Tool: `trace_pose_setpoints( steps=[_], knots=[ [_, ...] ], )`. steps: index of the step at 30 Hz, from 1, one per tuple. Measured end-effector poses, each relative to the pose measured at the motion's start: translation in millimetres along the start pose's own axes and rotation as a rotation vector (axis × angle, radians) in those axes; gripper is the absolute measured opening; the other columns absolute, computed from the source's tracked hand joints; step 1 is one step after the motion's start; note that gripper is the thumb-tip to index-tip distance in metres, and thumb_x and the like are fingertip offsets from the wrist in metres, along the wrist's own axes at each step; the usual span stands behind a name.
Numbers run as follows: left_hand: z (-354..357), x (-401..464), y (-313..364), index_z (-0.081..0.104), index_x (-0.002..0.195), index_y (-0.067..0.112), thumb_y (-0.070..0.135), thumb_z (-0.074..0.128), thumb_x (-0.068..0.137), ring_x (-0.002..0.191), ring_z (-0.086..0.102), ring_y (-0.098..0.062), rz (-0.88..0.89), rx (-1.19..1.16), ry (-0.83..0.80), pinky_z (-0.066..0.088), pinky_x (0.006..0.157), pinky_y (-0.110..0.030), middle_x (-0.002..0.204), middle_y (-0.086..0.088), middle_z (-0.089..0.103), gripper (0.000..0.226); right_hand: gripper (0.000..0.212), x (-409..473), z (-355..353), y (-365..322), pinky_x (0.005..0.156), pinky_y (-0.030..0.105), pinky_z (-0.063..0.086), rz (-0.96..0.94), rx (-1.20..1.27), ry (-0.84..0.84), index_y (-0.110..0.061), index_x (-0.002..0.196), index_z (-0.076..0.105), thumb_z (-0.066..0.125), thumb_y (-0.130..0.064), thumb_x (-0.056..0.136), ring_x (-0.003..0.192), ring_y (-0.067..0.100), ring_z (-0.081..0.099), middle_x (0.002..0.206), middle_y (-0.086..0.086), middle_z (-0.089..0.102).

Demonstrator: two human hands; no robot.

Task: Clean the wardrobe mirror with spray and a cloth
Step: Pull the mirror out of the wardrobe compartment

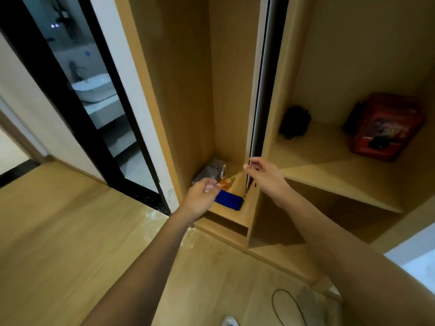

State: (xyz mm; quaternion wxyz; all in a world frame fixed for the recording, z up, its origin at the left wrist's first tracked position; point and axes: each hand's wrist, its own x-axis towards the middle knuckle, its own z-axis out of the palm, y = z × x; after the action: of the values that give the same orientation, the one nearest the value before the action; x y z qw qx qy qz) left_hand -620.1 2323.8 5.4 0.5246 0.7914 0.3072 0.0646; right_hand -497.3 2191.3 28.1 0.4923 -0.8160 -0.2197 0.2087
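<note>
We look down into an open wooden wardrobe (179, 90) that fills the centre and right of the frame. Its door (263, 90), seen edge-on, runs as a thin dark strip from top centre down to the middle; we cannot see whether it carries the mirror.

To the right of the door, a wide shelf (329, 161) holds a red box (386, 128) at the far right and a small black object (295, 122) near the back.

To the left of the door, a narrow tall compartment has a low ledge (233, 215). On it lie a flat blue item (229, 200), perhaps a cloth, something orange (224, 183) just behind it, and a grey patterned thing (209, 171) in the back corner. We cannot make out a spray bottle.

At upper left, a black-framed glass panel (94, 90) shows a white basin (94, 90).

Our right hand (263, 175), mid-frame, pinches the door's lower edge between thumb and curled fingers. Our left hand (202, 196), just left of it, is loosely curled over the ledge near the blue item; whether it grips anything, we cannot tell.
</note>
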Motion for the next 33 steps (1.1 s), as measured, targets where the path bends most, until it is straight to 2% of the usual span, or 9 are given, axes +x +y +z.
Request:
trace_pose_setpoints(
  steps=[3,8,13,19,22,25,29,31,33],
  knots=[
    [-3.1,37.2,27.3,0.054,0.124,0.019,0.032,0.048,0.099,0.109,0.049,-0.01,0.06,0.024,-0.04,0.036,0.087,-0.023,0.119,0.006,0.055,0.029,0.046,31.1,-17.4,-18.5,0.093,0.027,0.038,0.0,0.006,0.105,-0.024,0.14,0.047,0.055,-0.036,0.097,0.125,0.015,0.049,0.136,-0.001,0.052],
    [-8.3,81.6,66.4,0.05,0.134,0.019,0.032,0.046,0.1,0.108,0.048,-0.007,0.169,0.008,-0.066,0.037,0.071,-0.012,0.128,0.004,0.052,0.037,0.049,69.4,-43.1,-54.4,0.097,0.027,0.037,-0.038,0.033,0.197,-0.023,0.142,0.045,0.056,-0.036,0.097,0.129,0.016,0.047,0.139,0.0,0.051],
    [-17.1,120.6,100.0,0.046,0.138,0.021,0.032,0.047,0.1,0.121,0.047,-0.01,0.311,0.008,-0.065,0.04,0.103,-0.028,0.137,0.001,0.05,0.04,0.051,97.7,-61.7,-99.5,0.097,0.026,0.035,-0.101,0.044,0.327,-0.021,0.142,0.045,0.057,-0.038,0.096,0.129,0.017,0.046,0.14,0.001,0.05],
    [-29.3,151.0,131.8,0.044,0.14,0.022,0.036,0.047,0.099,0.127,0.046,-0.013,0.418,0.045,-0.163,0.039,0.106,-0.031,0.14,0.0,0.048,0.043,0.058,114.1,-64.6,-157.6,0.098,0.027,0.036,-0.199,0.058,0.47,-0.024,0.146,0.039,0.061,-0.038,0.093,0.131,0.018,0.045,0.146,0.002,0.045],
    [-35.5,159.8,146.0,0.043,0.139,0.025,0.038,0.047,0.099,0.127,0.045,-0.012,0.497,0.05,-0.2,0.037,0.1,-0.026,0.141,0.001,0.047,0.042,0.061,118.1,-65.2,-186.8,0.107,0.035,0.04,-0.251,0.094,0.583,-0.023,0.145,0.039,0.064,-0.035,0.092,0.131,0.018,0.047,0.146,0.003,0.046],
    [-39.7,163.6,161.6,0.041,0.142,0.023,0.039,0.045,0.1,0.129,0.044,-0.012,0.577,0.048,-0.204,0.034,0.096,-0.023,0.143,0.0,0.044,0.046,0.06,121.9,-67.5,-211.2,0.108,0.037,0.042,-0.289,0.1,0.686,-0.022,0.145,0.04,0.066,-0.031,0.091,0.129,0.018,0.048,0.144,0.003,0.048],
    [-40.6,166.7,179.3,0.037,0.144,0.021,0.037,0.048,0.099,0.134,0.04,-0.018,0.631,0.039,-0.196,0.036,0.11,-0.035,0.148,-0.003,0.04,0.049,0.058,127.3,-71.1,-232.5,0.104,0.035,0.045,-0.308,0.075,0.763,-0.019,0.143,0.042,0.066,-0.029,0.091,0.125,0.02,0.052,0.141,0.004,0.051],
    [-38.7,167.7,182.8,0.035,0.146,0.019,0.036,0.052,0.097,0.137,0.038,-0.019,0.655,0.041,-0.19,0.036,0.112,-0.041,0.149,-0.004,0.039,0.054,0.057,129.4,-71.1,-236.9,0.101,0.032,0.046,-0.309,0.056,0.779,-0.019,0.142,0.042,0.066,-0.027,0.091,0.124,0.02,0.053,0.139,0.004,0.052],
    [-35.2,168.7,183.9,0.033,0.147,0.017,0.035,0.056,0.095,0.137,0.038,-0.019,0.668,0.034,-0.175,0.036,0.112,-0.041,0.15,-0.003,0.039,0.059,0.056,131.1,-70.3,-238.7,0.098,0.031,0.046,-0.317,0.052,0.785,-0.018,0.142,0.042,0.066,-0.025,0.092,0.121,0.019,0.055,0.136,0.003,0.055]
  ],
)
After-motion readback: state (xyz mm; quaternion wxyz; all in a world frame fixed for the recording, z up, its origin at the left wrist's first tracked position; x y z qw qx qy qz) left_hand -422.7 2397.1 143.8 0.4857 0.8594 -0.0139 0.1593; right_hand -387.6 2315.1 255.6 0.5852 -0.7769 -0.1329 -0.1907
